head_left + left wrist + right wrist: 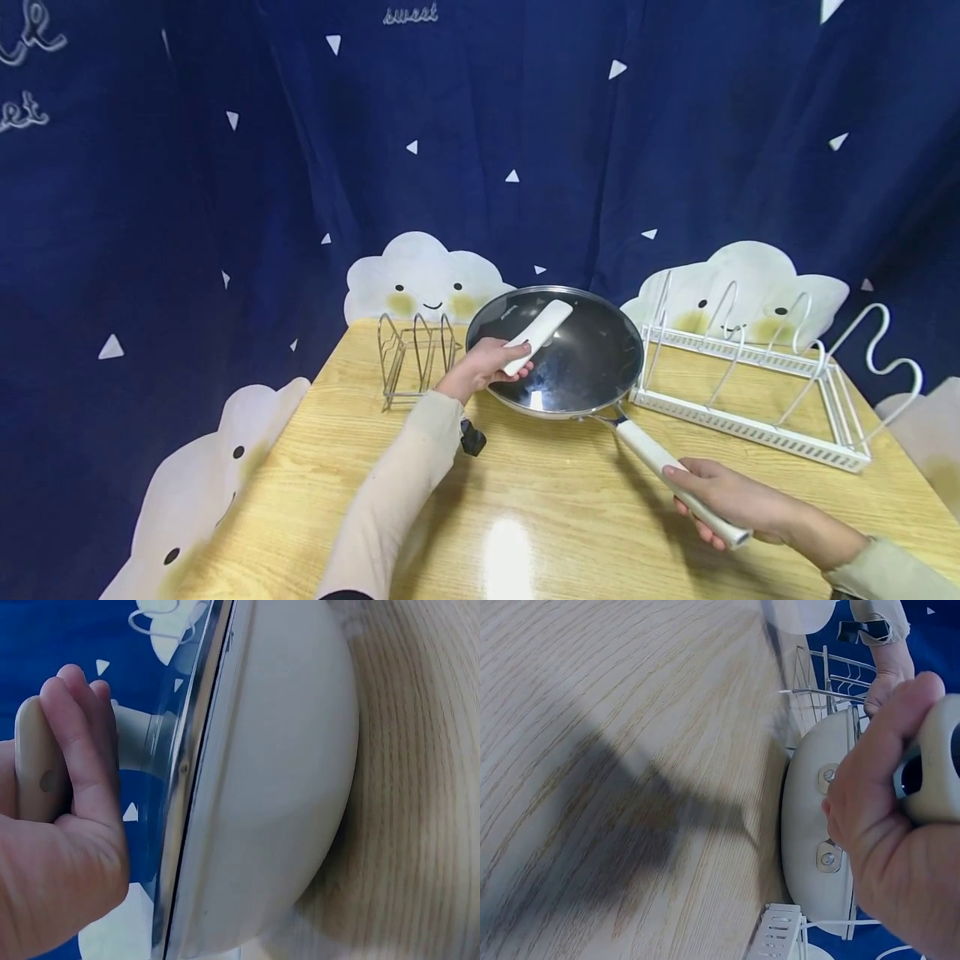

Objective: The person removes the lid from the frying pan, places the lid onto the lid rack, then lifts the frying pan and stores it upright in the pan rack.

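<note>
A white-bodied wok (pixel 292 765) sits on the wooden table with a dark glass lid (pixel 592 358) lying over its top. My left hand (pixel 491 362) grips the lid's long white handle (pixel 551 321), thumb on top and fingers bent under it. In the left wrist view those fingers (pixel 79 742) pass between the handle and the glass. My right hand (pixel 731 500) is wrapped around the wok's white handle (pixel 648 450), which points toward the front right. Two rivets (pixel 828 859) show on the wok's side in the right wrist view.
A small metal wire rack (pixel 416 358) stands left of the wok. To the right is a larger white rack (pixel 750 425) with upright wavy dividers, close beside the wok's rim. A dark blue curtain (pixel 480 125) with cloud shapes hangs behind the table (pixel 300 517).
</note>
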The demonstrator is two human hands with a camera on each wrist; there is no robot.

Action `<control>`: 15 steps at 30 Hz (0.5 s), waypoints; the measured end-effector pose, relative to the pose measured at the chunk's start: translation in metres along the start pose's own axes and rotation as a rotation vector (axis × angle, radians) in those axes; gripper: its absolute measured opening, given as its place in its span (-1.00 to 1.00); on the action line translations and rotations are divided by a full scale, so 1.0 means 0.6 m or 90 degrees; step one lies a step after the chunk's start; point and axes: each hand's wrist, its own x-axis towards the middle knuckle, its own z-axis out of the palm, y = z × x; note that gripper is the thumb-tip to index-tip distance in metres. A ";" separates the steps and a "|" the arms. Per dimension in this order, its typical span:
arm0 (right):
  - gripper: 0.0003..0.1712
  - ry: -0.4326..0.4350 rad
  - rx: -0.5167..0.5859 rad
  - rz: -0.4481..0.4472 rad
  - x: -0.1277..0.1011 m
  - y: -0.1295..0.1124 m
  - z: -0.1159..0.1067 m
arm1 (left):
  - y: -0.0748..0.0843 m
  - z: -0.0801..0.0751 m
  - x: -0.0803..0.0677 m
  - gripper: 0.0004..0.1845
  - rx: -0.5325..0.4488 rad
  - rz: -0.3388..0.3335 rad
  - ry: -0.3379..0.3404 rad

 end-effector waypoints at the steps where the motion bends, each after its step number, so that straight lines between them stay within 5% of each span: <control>1: -0.57 0.002 -0.001 0.002 0.000 0.000 0.000 | -0.001 0.001 0.000 -0.71 -0.001 0.006 -0.001; 15: -0.56 0.029 0.008 0.019 -0.004 -0.001 -0.001 | -0.015 0.012 -0.004 -0.70 -0.020 0.067 0.027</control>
